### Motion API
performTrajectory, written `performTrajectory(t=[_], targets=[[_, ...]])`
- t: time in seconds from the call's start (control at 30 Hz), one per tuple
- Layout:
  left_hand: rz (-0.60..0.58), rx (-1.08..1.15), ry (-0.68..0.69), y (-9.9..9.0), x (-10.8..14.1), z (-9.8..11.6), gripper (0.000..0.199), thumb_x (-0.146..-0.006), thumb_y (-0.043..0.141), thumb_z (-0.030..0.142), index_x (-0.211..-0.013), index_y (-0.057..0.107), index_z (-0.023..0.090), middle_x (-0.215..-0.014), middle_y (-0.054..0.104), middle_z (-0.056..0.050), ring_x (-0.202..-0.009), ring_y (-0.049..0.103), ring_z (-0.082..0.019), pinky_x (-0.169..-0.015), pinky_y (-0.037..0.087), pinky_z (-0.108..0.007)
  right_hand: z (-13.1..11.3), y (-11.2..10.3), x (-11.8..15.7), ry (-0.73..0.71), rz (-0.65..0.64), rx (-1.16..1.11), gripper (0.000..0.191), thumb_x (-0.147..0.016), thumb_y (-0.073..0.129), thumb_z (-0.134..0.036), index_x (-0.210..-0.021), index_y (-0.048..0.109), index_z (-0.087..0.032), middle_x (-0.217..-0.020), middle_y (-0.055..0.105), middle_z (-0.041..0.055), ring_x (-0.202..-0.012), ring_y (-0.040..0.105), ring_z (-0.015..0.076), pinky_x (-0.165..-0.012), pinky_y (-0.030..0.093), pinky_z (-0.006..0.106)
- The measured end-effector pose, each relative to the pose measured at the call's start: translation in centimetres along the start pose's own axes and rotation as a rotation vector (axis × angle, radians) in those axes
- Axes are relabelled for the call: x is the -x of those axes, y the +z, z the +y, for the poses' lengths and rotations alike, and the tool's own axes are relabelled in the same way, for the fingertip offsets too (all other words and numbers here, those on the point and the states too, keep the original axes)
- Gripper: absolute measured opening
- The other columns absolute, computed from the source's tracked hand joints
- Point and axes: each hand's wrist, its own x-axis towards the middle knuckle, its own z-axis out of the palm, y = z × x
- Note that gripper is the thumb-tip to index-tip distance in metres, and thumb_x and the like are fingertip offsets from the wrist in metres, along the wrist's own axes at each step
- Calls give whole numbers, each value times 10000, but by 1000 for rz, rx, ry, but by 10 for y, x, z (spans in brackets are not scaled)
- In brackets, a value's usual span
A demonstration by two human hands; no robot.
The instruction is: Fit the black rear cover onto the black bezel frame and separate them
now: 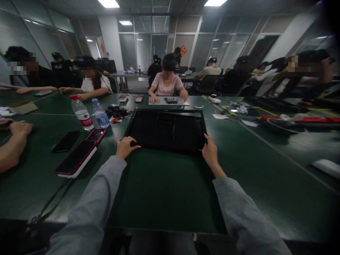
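Through the head camera, I see my left hand (125,147) pinching the near left corner of the black panel (145,129), my right hand (209,149) closed on its right edge. It's at the surface (164,191); both grips are made, neither released.

The panel (164,131) in the middle of the frame is black, with thin pale lines. Both sleeves, lower left (98,191) and lower right (239,205), are plain grey. The table (164,187) is dark green. At centre left, one bottle (84,119) has a red cap and a red label with white lettering; its neighbour (101,117) has a blue cap. Below them, a dark-screened phone (77,157) is edged in pinkish red, and another phone (67,141) is black. Upper centre shows a pale pink shirt (166,82) and a red-and-orange decoration (183,50).
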Motion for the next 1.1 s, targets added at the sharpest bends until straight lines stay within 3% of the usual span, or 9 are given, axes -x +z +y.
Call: performTrajectory(t=[0.23,0.43,0.53,0.6,0.67,0.77,0.87,1.1], targets=[[-21,-76,-14,0,-2,3,412,-908,648,614,-1048,713,232,-1138,750,-83,-1117,634,-284,-1042,300,-466,4,-1,3,116,25,60,618,-836,442,-210,-1434,545,-91,-1390,612,209,-1323,564,328,-1167,412,557],[-61,-88,-23,-4,6,4,547,-1016,436,573,-698,711,223,-755,745,-64,-796,671,-233,-1007,333,-459,11,-1,2,201,-2,29,549,-852,471,-279,-1360,621,-131,-1301,679,189,-1238,634,339,-1139,437,558],[109,-64,-78,-5,9,-7,457,-1009,477,518,-775,728,215,-851,754,-90,-894,683,-258,-1021,372,-457,17,2,1,180,-4,-18,537,-838,506,-316,-1330,643,-148,-1298,689,170,-1240,636,326,-1139,444,539],[298,-15,-165,-5,10,-19,349,-981,546,491,-1006,735,199,-1118,736,-133,-1129,647,-299,-1042,405,-457,20,4,0,180,-3,-33,547,-830,526,-342,-1322,647,-136,-1311,683,179,-1244,635,330,-1139,445,540],[421,32,-307,-3,8,-32,465,-909,655,490,-1230,674,153,-1356,632,-194,-1296,561,-345,-1069,430,-479,22,5,-1,187,-7,-43,550,-832,524,-352,-1321,650,-133,-1321,679,180,-1251,630,333,-1137,444,553],[284,208,-450,2,7,-47,523,-889,671,458,-1304,660,139,-1324,670,-174,-1162,655,-294,-1033,493,-433,17,4,-1,183,-12,-43,542,-853,486,-329,-1339,645,-148,-1332,676,167,-1273,614,332,-1132,443,573],[164,301,-470,4,8,-52,464,-931,615,422,-1300,694,152,-1235,739,-134,-1083,701,-251,-1009,516,-377,8,0,3,178,-6,-3,563,-881,450,-315,-1383,625,-128,-1342,667,185,-1259,621,350,-1112,456,573],[163,175,-482,-1,10,-47,466,-965,557,443,-1341,701,210,-1211,761,-121,-1119,705,-292,-1010,510,-404,1,-2,10,196,-3,22,532,-866,464,-300,-1348,647,-167,-1277,700,160,-1180,656,343,-1083,482,561]])
